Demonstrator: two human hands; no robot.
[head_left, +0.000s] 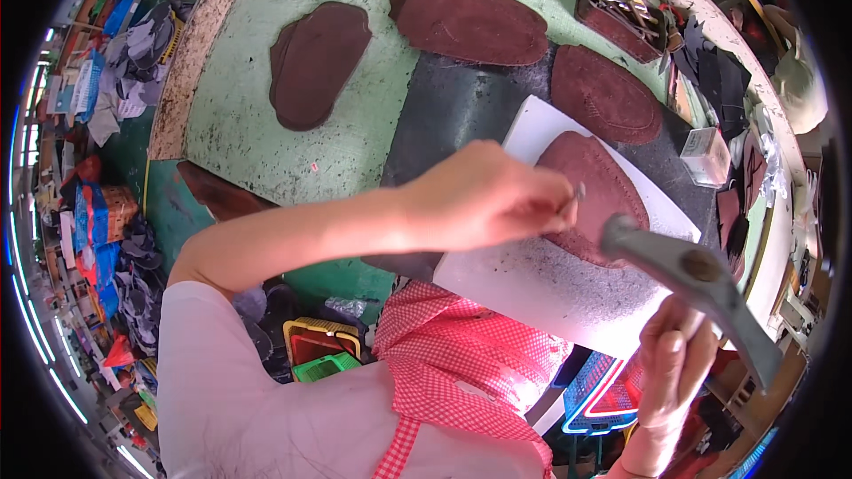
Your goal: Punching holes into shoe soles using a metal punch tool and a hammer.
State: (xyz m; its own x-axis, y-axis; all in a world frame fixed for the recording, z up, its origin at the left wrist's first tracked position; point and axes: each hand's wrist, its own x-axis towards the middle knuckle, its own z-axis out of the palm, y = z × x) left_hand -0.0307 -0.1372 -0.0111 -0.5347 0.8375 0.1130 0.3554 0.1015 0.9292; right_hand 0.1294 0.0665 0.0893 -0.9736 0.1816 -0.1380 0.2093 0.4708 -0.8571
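My right hand (679, 355) grips a hammer (741, 315) by its handle. The grey metal head hangs over the right side of a maroon suede shoe-upper piece (586, 168); whether it touches cannot be told. That piece lies on a white board (497, 279), with a line of small marks along its edge. My left hand (497, 195) is closed above the suede's left edge. From its fingertips shows the end of a small metal punch-like tool (579, 191), most of it hidden by the fingers.
Under the board lies a black mat (444, 115). Other maroon pieces (470, 22) (608, 93) and a brown stack (319, 62) rest on the green table (240, 115). A red tin of metal tools (621, 9) and a clear box (706, 155) stand right. Baskets (319, 333) sit below.
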